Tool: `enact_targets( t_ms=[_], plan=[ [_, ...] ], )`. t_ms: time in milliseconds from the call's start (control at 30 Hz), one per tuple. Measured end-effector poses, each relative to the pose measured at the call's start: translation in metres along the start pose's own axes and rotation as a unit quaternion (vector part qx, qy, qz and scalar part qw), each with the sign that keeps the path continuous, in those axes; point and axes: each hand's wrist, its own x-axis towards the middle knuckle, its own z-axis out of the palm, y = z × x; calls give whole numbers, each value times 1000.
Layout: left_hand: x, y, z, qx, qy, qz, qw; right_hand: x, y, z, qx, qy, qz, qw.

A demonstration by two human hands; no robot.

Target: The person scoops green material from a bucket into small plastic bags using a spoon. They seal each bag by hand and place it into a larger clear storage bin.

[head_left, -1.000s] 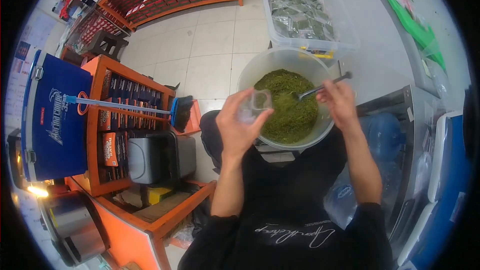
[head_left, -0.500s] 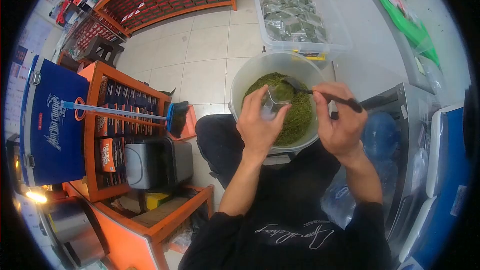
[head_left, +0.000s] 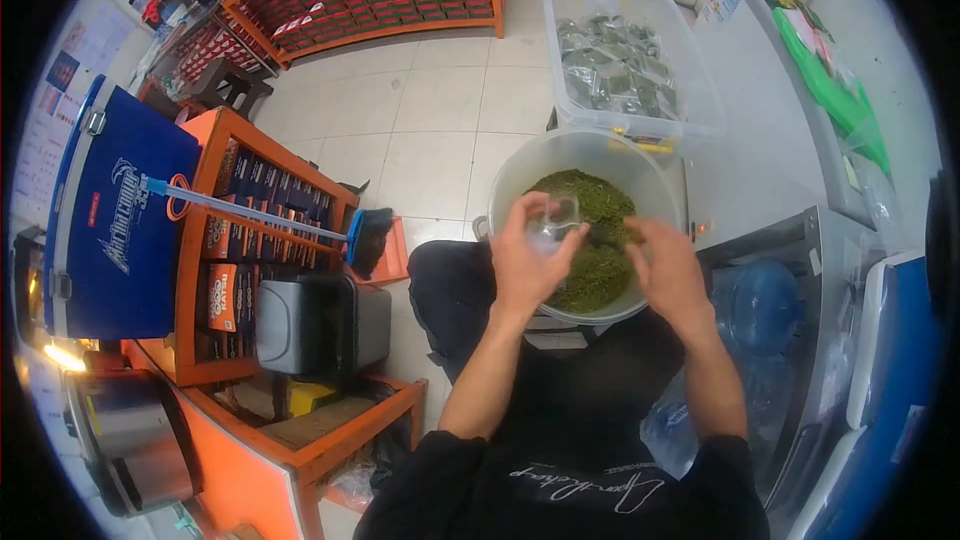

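Our left hand (head_left: 528, 268) closes its grip on a clear pouch (head_left: 556, 218) over the bucket (head_left: 512, 172) of green leaf (head_left: 603, 202). Our right hand (head_left: 668, 275) curls just right of the pouch; we cannot tell what its grip holds.

Blurry hands over the bucket

The right hand (head_left: 665, 275) is blurry and hides part of the green flakes (head_left: 600, 202) in the bucket (head_left: 518, 166); I cannot tell if it holds anything. The little clear bag (head_left: 553, 220) in the left hand (head_left: 525, 265) is blurry too. The packets (head_left: 615, 70) in the clear box (head_left: 702, 92) are too small to read.
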Motion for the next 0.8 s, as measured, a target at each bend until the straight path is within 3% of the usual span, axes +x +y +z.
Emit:
enact_targets(
  t_ms=[33,100,167,200,267,400,467,533,800],
  plan=[
    [-2,1,4,32,2,43,999,4,-15,-7,0,0,2,1000],
    [-4,1,11,60,-1,86,995,14,-45,-22,80,64,-102,989],
    [-6,-2,17,68,-17,152,986,22,-36,-14,14,70,-142,987],
    [-8,2,16,66,-23,153,986,24,-30,-8,-51,72,-184,979],
    [-3,10,10,-25,-33,126,991,28,-17,-2,-32,110,-180,977],
    [-3,-3,-3,-123,-96,52,986,19,-10,5,204,66,-75,974],
    [-5,4,-6,-208,-129,-41,969,15,-13,9,280,68,-36,957],
    [-6,2,-4,-227,-124,-56,964,12,-10,15,429,51,16,902],
    [-9,-2,9,-265,-83,-70,958,12,-17,24,435,30,47,898]
  ],
)
